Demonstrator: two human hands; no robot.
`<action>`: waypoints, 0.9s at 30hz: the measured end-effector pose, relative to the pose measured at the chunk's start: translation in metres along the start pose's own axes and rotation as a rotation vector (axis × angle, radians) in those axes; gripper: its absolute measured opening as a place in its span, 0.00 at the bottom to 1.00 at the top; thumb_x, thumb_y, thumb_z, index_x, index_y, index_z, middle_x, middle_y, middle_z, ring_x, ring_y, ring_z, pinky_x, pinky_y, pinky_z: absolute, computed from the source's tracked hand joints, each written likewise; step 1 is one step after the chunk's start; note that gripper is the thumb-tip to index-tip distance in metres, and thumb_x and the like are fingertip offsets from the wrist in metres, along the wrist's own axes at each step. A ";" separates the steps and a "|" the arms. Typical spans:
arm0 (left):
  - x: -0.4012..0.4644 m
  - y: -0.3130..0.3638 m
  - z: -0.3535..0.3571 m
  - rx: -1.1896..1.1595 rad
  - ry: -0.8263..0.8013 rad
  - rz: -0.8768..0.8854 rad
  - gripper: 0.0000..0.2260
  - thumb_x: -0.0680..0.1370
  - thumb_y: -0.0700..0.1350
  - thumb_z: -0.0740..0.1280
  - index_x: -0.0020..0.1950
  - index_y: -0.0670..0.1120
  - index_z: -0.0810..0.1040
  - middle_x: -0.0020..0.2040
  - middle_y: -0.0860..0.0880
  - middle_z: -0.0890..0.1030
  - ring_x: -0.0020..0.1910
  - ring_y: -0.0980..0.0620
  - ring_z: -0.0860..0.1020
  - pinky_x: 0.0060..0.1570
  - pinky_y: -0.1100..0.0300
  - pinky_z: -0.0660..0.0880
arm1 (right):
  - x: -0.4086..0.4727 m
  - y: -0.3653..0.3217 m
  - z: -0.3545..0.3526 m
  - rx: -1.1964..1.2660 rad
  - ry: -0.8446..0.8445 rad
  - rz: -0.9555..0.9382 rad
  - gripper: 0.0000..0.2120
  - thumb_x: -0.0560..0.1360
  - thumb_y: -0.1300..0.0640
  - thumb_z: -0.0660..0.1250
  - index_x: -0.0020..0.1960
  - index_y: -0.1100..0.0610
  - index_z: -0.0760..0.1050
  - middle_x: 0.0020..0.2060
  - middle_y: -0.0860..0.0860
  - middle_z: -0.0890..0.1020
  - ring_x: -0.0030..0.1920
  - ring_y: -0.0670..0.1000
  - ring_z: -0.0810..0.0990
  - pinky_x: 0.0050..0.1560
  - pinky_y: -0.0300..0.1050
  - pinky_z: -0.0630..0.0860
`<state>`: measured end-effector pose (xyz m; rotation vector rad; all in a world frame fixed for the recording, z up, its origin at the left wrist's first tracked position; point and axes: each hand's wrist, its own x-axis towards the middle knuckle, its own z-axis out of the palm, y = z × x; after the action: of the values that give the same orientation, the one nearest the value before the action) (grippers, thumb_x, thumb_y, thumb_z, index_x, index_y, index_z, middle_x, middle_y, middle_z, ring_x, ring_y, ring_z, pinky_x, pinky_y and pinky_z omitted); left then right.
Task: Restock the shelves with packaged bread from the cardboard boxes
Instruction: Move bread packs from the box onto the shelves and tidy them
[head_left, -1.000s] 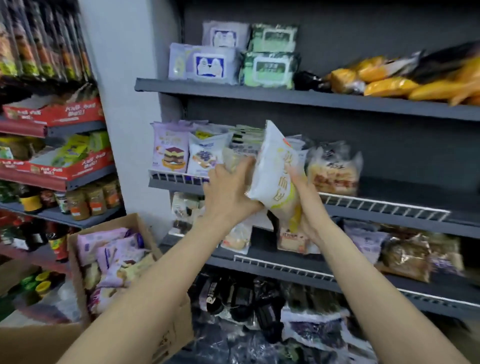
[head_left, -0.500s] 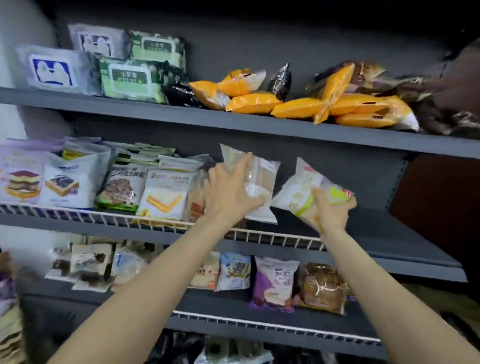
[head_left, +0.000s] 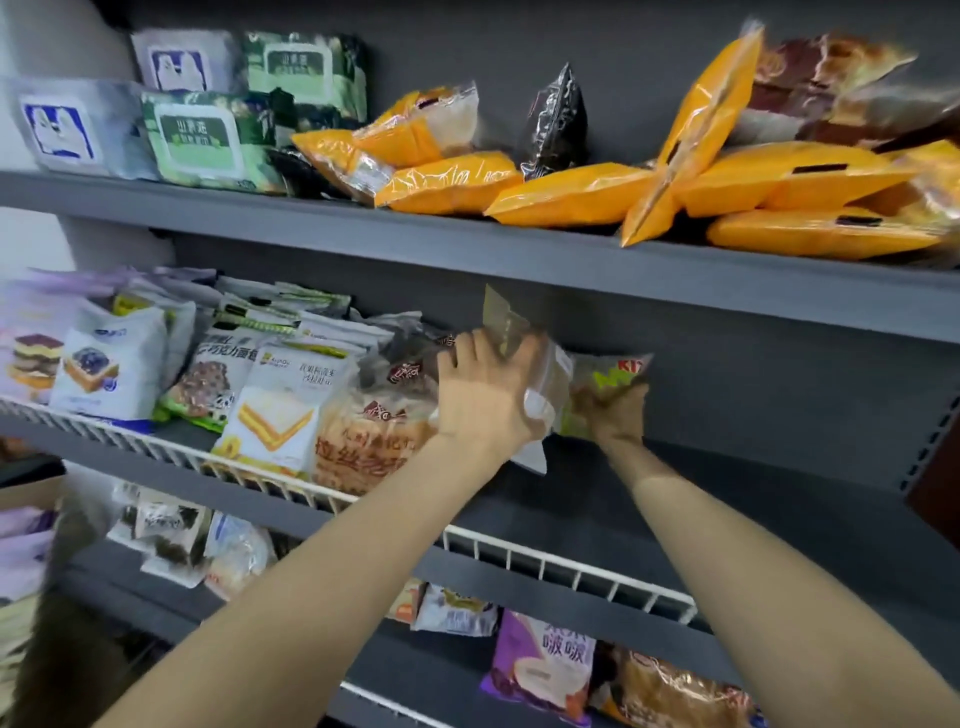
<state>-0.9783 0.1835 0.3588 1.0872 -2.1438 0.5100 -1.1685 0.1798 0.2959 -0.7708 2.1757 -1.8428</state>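
My left hand (head_left: 483, 395) grips a clear bread packet (head_left: 545, 395) and holds it upright on the middle shelf (head_left: 675, 519), right of a row of standing bread packs (head_left: 280, 410). Just to its right, my right hand (head_left: 615, 415) grips a yellow-green bread packet (head_left: 605, 376) from below, deep over the same shelf. Both packets are blurred and touch each other. A corner of the cardboard box (head_left: 31, 491) shows at the left edge.
A white wire rail (head_left: 566, 564) runs along the middle shelf's front. Orange bread bags (head_left: 571, 195) and wipe packs (head_left: 208, 135) fill the top shelf. More packets (head_left: 543, 665) lie on the lower shelf. The middle shelf's right part is bare dark board.
Both hands have pushed their packets further back onto the middle shelf and closer together. The view has shifted slightly closer to the shelves.
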 end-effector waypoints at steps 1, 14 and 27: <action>0.001 0.002 0.004 -0.008 -0.019 0.024 0.39 0.47 0.64 0.76 0.55 0.53 0.79 0.41 0.40 0.78 0.39 0.42 0.77 0.38 0.55 0.73 | 0.005 0.004 0.006 -0.002 -0.012 -0.004 0.32 0.69 0.53 0.73 0.66 0.63 0.63 0.62 0.58 0.72 0.64 0.58 0.73 0.67 0.53 0.69; 0.008 0.026 0.025 -0.044 -0.392 -0.016 0.39 0.67 0.61 0.71 0.72 0.54 0.56 0.66 0.38 0.66 0.66 0.39 0.63 0.63 0.48 0.62 | 0.013 0.010 -0.024 -0.471 -0.384 0.100 0.49 0.74 0.52 0.69 0.76 0.61 0.34 0.74 0.57 0.61 0.71 0.57 0.65 0.68 0.45 0.64; 0.023 0.025 0.012 -0.265 -0.476 -0.166 0.45 0.67 0.65 0.70 0.73 0.48 0.52 0.67 0.37 0.71 0.67 0.37 0.68 0.65 0.48 0.66 | -0.042 -0.015 -0.068 -0.221 -0.469 -0.417 0.45 0.70 0.72 0.66 0.75 0.42 0.50 0.72 0.52 0.57 0.72 0.53 0.60 0.73 0.51 0.61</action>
<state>-1.0133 0.1782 0.3661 1.3127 -2.4018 -0.1269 -1.1606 0.2581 0.3167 -1.6211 2.0245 -1.3779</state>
